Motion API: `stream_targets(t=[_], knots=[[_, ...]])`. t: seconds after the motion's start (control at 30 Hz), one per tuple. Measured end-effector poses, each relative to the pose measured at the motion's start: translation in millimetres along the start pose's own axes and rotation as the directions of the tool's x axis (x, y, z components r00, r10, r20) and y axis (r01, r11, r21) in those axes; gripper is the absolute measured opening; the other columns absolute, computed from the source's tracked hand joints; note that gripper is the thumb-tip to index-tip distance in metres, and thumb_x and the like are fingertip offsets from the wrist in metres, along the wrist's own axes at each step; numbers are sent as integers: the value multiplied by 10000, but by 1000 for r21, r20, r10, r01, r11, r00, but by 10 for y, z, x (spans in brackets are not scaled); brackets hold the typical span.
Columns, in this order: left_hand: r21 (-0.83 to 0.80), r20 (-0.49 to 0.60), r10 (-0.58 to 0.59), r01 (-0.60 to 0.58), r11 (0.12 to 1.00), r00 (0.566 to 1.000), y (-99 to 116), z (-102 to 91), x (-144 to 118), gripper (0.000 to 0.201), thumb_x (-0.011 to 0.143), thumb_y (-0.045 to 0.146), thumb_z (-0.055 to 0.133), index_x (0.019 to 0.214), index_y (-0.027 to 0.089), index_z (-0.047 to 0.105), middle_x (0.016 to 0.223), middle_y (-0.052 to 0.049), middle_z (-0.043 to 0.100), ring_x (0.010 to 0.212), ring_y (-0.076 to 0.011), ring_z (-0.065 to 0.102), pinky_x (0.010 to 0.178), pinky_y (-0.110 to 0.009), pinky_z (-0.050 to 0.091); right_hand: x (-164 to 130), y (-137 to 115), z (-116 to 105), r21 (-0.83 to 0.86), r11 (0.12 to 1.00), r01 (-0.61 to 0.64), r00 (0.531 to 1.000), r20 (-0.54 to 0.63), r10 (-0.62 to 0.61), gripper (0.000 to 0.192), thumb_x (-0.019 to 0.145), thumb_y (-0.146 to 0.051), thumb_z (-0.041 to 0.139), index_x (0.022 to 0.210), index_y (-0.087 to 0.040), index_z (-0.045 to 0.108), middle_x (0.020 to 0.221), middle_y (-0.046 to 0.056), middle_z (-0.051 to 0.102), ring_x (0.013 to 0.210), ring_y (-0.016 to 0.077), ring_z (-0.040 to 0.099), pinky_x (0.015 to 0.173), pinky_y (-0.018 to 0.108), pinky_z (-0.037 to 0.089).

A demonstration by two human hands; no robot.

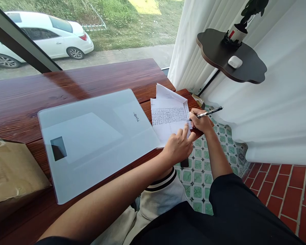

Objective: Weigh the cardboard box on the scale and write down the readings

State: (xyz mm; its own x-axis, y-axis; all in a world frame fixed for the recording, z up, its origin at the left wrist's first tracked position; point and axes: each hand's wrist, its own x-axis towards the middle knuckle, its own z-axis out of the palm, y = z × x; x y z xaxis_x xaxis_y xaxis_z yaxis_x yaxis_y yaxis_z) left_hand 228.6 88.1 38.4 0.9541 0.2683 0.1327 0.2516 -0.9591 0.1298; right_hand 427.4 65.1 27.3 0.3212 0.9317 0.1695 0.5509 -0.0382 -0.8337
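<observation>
Head view: right hand fingers pinch a pen, its tip on the paper. Left hand fingers, loosely curled, press the paper's near edge. It sits by the bench corner, so a slip could smear ink or push it off.

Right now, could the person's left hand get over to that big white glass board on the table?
Probably yes. The left hand rests on the paper, right beside the white glass board, and nothing lies between them on the wooden table. The right hand, holding the pen, is on the far side.
</observation>
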Motion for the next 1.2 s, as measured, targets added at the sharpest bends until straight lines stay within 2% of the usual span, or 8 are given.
stream_targets(t=[0.07,0.2,0.4,0.57,0.67,0.8,1.03,1.2], knots=[[-2,-10,0,0,1000,1000,0,4,0,309,990,297,336,1199,153,513,1570,-269,431,1007,-276,663,610,-337,504,0,2,2,58,998,-12,1000,-18,14,357,985,-323,536,657,-211,448,470,-50,493,389,105,459,451,266,383],[-5,-16,2,-2,1000,1000,-3,11,0,291,987,290,339,1177,160,517,1561,-259,447,987,-275,660,590,-333,482,24,8,7,128,992,6,987,-158,14,360,1004,-374,530,688,-219,452,469,-50,497,363,103,418,405,265,346],[5,-34,6,-6,1000,999,-1,26,-1,288,989,298,348,1182,162,513,1554,-257,453,976,-265,648,605,-330,471,97,103,-6,63,994,88,964,-255,-69,405,1020,-505,552,764,-221,418,537,-50,502,456,106,472,498,264,402],[29,-44,10,-8,1000,999,6,36,-7,305,998,284,315,1197,158,509,1535,-256,468,940,-246,641,577,-312,421,134,217,-22,-110,985,133,938,-307,-161,308,968,-480,663,861,-215,549,706,-6,618,634,137,591,628,301,456],[31,-43,4,-2,1000,999,7,18,-8,310,1000,285,309,1205,170,510,1498,-227,501,913,-227,633,560,-306,385,146,241,-22,-156,978,139,937,-300,-181,299,967,-489,658,894,-211,575,853,25,682,741,153,631,694,318,484],[23,-37,10,-9,1000,999,-8,-20,-4,311,997,280,324,1221,177,514,1356,-171,578,890,-209,607,553,-311,361,164,238,-12,-219,966,141,938,-283,-201,280,954,-489,669,983,-213,627,881,26,667,760,149,610,713,312,494],[46,-86,69,-65,997,994,-11,58,-17,218,980,264,364,1117,190,516,1068,-107,595,825,-192,562,559,-323,313,174,198,16,-104,990,91,959,-260,-116,341,887,-373,705,1174,-198,648,992,60,706,777,161,638,636,281,512],[55,-90,116,-112,992,989,-11,115,-23,219,992,251,342,1096,188,525,1024,-106,603,845,-203,565,587,-339,327,179,168,28,-94,989,116,976,-172,-131,418,924,-351,652,1307,-185,635,1089,90,726,870,199,682,808,343,581]])
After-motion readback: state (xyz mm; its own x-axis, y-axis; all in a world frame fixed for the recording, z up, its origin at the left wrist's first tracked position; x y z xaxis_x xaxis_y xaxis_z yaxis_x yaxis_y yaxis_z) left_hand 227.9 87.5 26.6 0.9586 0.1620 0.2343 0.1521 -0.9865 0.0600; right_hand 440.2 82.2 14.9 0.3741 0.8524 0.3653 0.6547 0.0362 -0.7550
